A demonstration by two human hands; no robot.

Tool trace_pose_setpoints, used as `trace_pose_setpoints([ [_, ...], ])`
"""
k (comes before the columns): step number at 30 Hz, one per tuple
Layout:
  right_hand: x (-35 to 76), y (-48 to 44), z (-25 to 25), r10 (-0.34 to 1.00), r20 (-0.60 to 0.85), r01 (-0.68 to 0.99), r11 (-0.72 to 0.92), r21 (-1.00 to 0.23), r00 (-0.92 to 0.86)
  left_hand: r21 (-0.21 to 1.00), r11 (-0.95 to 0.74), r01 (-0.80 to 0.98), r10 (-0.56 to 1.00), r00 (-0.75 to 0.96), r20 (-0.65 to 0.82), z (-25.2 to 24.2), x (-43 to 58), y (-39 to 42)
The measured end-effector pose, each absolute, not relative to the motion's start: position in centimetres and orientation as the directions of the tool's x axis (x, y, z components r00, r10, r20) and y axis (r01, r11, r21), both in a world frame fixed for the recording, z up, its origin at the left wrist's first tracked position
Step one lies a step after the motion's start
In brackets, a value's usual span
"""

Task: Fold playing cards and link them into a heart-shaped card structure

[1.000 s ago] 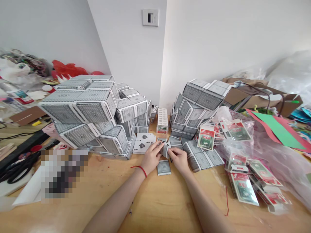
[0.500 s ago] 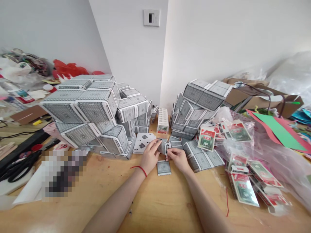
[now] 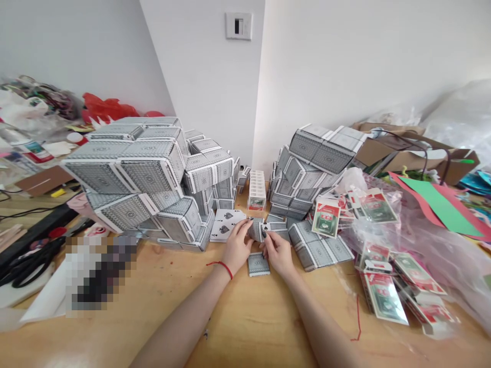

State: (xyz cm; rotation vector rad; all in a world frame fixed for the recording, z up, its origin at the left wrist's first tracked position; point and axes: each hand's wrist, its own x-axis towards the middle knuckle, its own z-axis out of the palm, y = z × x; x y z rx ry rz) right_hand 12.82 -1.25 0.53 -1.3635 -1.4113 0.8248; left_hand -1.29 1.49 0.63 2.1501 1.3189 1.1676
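Observation:
Between my two hands is a small folded piece made of playing cards [image 3: 256,230], with a grey patterned back and a white flap with a black pip showing. My left hand [image 3: 238,244], a red string at its wrist, grips it from the left, fingers closed. On the other side my right hand [image 3: 278,250] pinches its right edge between thumb and fingers. Just below them a folded card square [image 3: 259,265] lies on the table. Loose spade cards [image 3: 226,224] lie face up beyond my left hand. More folded card pieces [image 3: 276,225] sit behind my right hand, partly hidden.
Folded-card blocks are stacked at the left [image 3: 149,174] and right [image 3: 318,153]. A clear box [image 3: 257,191] stands between them. Red and green card boxes [image 3: 383,296] and plastic wrap crowd the right side. Black scissors [image 3: 30,266] lie at far left, near a blurred-out patch.
My right hand has shifted slightly, its fingertips now higher on the folded piece's right edge. More of the white flap shows. My left hand stays nearly in place.

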Motion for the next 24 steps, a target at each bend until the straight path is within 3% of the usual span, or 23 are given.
trace_pose_setpoints([
  [5,12.64,-1.31,0.32,0.928,0.36,0.562,0.25,-0.788,0.092,0.674,-0.523,0.521,0.848,0.241,0.472,0.68,-1.26,1.5],
  [11,12.66,-1.41,0.05,0.892,0.447,0.668,0.292,-0.685,0.069,0.678,-0.523,0.517,0.848,0.239,0.472,0.55,-1.17,1.48],
  [24,12.33,-1.68,0.2,0.926,0.377,0.733,0.262,-0.628,-0.008,0.64,-0.55,0.537,0.829,0.256,0.497,0.32,-1.28,1.56],
])
